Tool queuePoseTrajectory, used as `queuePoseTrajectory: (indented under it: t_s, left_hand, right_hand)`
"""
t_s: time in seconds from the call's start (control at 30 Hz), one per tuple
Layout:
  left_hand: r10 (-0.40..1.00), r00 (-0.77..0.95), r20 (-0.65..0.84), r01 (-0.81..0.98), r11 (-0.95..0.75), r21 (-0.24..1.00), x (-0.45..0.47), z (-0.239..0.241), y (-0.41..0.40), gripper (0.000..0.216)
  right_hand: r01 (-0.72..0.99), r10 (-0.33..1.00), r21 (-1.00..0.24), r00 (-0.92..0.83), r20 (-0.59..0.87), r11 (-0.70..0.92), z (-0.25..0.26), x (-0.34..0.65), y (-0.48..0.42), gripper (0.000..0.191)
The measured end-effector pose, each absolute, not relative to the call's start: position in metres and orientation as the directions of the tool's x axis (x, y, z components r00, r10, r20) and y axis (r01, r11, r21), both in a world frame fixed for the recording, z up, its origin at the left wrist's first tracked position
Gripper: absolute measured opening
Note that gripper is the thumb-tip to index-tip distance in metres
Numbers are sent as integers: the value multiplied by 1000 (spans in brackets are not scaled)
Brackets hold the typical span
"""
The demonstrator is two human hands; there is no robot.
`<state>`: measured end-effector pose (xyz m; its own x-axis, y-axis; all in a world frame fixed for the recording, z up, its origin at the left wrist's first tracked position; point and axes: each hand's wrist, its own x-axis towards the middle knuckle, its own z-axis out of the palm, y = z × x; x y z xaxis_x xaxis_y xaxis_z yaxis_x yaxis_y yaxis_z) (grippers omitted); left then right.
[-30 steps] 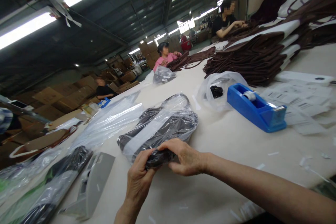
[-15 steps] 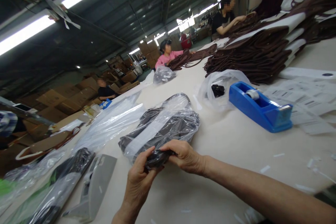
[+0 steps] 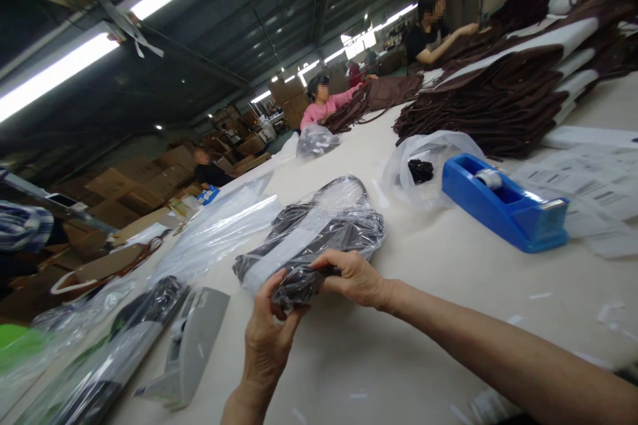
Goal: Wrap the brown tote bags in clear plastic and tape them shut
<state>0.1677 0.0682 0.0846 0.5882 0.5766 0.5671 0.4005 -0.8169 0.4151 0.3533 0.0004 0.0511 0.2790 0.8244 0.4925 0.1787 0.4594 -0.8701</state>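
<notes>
Dark brown folded fabric in a clear plastic bag [image 3: 343,229] lies on the pale table, a white strip running across it. My left hand [image 3: 269,332] grips the near end of this bag, thumb below and fingers above. Beside it, my right hand [image 3: 353,279] pinches the same end between thumb and fingers, lifting that edge a little. The plastic is crumpled between both hands. To the right stands a blue tape dispenser [image 3: 503,202], and a grey tape dispenser [image 3: 192,345] lies to the left.
Brown fabric pieces [image 3: 488,93] are stacked at the back right, near printed labels [image 3: 598,192]. A clear bag with black items [image 3: 423,166] sits behind the blue dispenser. Flat plastic bags [image 3: 219,232] and a wrapped bundle [image 3: 129,352] lie left. Several co-workers are farther back.
The near end of the bag is raised and bunched slightly more between my hands. The view has shifted a little to the left. A co-worker in pink has moved an arm over brown fabric.
</notes>
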Motion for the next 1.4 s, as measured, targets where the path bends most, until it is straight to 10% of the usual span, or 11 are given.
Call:
queuePoseTrajectory:
  t_s: [0.2,0.43,0.87,1.17,1.4]
  left_hand:
    - [328,517,791,486,-873,44,169,73,72,24]
    - [227,560,796,459,-885,-71,173,71,74,23]
    - [326,540,776,417,-904,89,169,67,71,24]
    - [369,536,760,445,-888,117,157,51,65,22]
    - [648,229,726,596,-683,422,150,28,40,34]
  right_hand:
    - [44,863,-887,213,458,460,56,362,5,26]
    - [106,860,-877,170,480,469,59,365,7,28]
    - [-2,903,-906,84,421,422,62,370,-2,24]
    - [407,846,-759,-72,528,508,61,364,0,43]
    - [136,941,-938,-166,295,319,56,364,6,39]
